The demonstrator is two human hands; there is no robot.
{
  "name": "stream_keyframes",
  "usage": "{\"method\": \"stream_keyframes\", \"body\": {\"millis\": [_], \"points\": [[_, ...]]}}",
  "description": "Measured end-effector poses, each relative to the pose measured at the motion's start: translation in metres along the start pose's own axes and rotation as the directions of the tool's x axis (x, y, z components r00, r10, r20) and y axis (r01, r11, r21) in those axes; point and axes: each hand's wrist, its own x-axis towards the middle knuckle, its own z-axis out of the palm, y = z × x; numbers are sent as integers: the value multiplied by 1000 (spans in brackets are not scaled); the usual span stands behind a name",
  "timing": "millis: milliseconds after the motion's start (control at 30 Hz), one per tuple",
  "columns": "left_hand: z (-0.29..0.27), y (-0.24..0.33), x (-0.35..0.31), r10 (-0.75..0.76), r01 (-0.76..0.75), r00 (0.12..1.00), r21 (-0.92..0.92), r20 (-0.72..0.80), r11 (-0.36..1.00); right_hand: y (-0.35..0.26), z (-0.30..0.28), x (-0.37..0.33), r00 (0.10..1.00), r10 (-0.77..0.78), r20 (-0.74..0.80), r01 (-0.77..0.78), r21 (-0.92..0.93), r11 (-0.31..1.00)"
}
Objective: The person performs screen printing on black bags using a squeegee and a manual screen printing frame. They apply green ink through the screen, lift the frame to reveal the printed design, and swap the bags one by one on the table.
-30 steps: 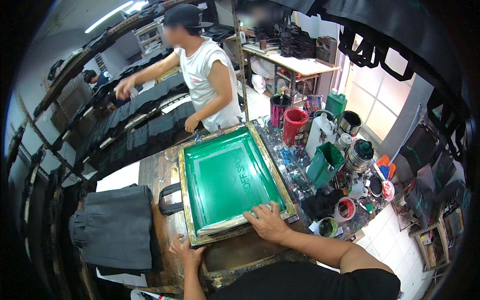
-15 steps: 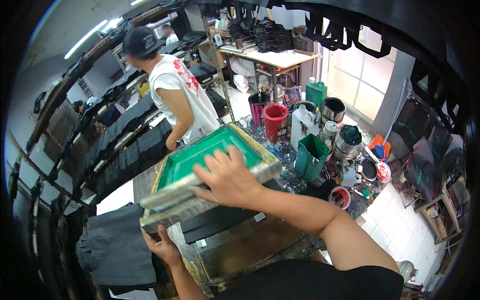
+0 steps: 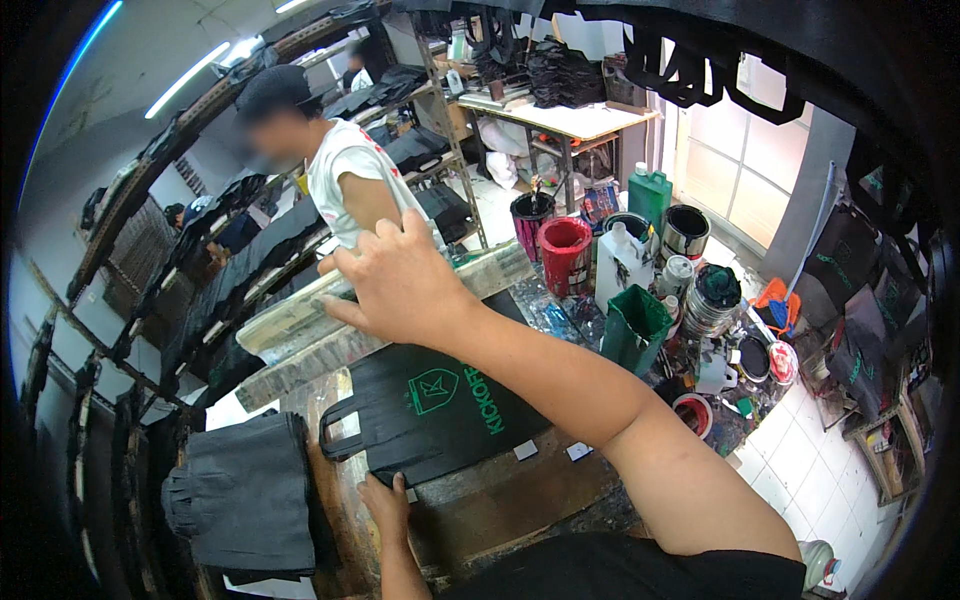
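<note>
My right hand (image 3: 405,285) is closed on the raised near edge of a screen-printing frame (image 3: 310,370). The frame is tilted up, so its wooden side faces me. Whether the pale bar under my fingers is a separate piece, I cannot tell. Below the frame, a flat black tote bag (image 3: 455,440) with a fresh-looking green print lies on the wooden board (image 3: 500,510), handle toward the left. At the bag's near left corner, my left hand (image 3: 385,505) has its thumb and fingers closed at the bag's edge.
Left of the board lies a stack of black bags (image 3: 240,500). Paint containers crowd the right side, among them a red bucket (image 3: 566,255) and a cut green jug (image 3: 636,328). A co-worker in a white shirt (image 3: 355,180) stands beyond the frame, beside racks of black bags.
The frame has been tilted up and away, uncovering the printed bag. My left hand has left the frame's corner and moved down to the bag. The co-worker has turned.
</note>
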Motion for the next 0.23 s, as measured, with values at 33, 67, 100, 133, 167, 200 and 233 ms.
{"method": "stream_keyframes", "body": {"millis": [33, 67, 100, 133, 167, 200, 233], "points": [[3, -6, 7, 32, -31, 999, -72, 11, 997, 0, -1, 3, 1000, 8, 14, -8, -1, 1000], [5, -11, 12, 67, -64, 998, -145, 19, 987, 1, -1, 4, 999, 17, 28, -17, -5, 1000], [5, -11, 16, 44, -35, 999, -248, 30, 968, 1, 1, 4, 1000, 11, 8, -11, 6, 1000], [5, -11, 20, 24, -7, 999, -349, 45, 937, 1, 3, 1, 1000, 6, -12, -6, 15, 1000], [5, -11, 25, 7, 21, 998, -446, 62, 895, 1, 5, 0, 1000, 2, -31, -1, 22, 1000], [2, -17, 37, 72, -86, 996, -410, -49, 908, 1, 3, 0, 1000, 6, -28, -6, 21, 1000], [1, -28, 52, 135, -183, 979, -368, -151, 912, 0, 4, -1, 1000, 8, -15, -8, 17, 1000]]}}
